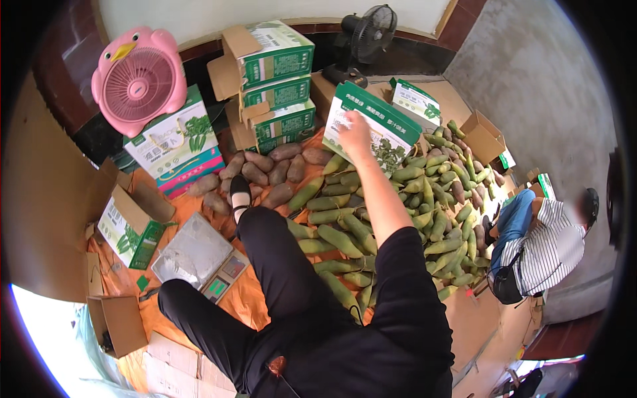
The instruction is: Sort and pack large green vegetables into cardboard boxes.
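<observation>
My right hand point(356, 137) is stretched far forward over the pile, fingers curled against the face of a green-and-white carton point(391, 126). It seems to grip the carton, though the exact hold is hard to make out. That carton sits tilted at the back edge of a big heap of long green radishes point(342, 237). Left of the heap lie several thick brownish-red roots point(255, 174). My left hand is out of view.
A flat digital scale point(194, 252) lies by my left knee on orange sheeting. Stacked cartons point(279, 89), a pink fan point(141, 81) and a black fan point(369, 33) line the back. At right, a person in a striped shirt point(547, 245) sits beside the heap. An opened carton point(131, 229) stands left.
</observation>
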The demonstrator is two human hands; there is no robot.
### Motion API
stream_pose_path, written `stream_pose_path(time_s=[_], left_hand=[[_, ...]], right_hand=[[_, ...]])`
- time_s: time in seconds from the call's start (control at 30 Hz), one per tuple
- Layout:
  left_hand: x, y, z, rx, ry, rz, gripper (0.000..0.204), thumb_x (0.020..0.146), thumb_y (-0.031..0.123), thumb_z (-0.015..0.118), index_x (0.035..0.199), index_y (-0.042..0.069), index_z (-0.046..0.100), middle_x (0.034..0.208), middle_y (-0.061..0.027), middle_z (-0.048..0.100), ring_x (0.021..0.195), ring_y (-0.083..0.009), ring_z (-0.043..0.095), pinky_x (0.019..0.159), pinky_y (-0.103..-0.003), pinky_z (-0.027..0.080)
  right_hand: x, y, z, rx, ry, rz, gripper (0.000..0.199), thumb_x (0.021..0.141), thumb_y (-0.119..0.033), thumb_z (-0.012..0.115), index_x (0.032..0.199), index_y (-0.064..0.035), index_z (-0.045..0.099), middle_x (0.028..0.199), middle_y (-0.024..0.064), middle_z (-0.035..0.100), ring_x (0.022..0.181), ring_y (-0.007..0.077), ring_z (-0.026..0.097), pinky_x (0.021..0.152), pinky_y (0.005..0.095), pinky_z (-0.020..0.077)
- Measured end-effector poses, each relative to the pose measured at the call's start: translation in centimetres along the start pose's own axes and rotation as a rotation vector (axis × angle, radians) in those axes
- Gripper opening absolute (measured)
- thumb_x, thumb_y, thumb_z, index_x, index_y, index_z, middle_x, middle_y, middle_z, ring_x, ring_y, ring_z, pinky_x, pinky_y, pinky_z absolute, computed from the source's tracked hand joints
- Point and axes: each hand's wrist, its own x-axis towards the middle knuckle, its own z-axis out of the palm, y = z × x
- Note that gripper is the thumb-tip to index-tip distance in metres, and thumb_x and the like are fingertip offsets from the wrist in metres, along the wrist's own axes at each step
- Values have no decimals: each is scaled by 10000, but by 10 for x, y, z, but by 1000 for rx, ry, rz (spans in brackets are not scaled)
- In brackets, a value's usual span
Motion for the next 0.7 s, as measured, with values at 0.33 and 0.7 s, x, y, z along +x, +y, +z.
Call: stream_pose_path(time_s=[0.33,0.7], left_hand=[[-11,249,187,786,253,632,312,925,216,562,1162,13,537,1112,-168,589,1009,-353,566,878,-442,460],[-24,235,210,750,203,567,304,919,165,570,1161,-17,545,1106,-163,584,1054,-336,534,932,-453,411]], right_hand=[[32,121,-116,-477,140,410,627,690,-157,743,1256,-64,490,1238,154,524,1155,355,481,970,427,415],[31,192,-90,-410,104,387,333,720,-234,742,1006,-99,638,905,130,653,822,278,637,731,399,480]])
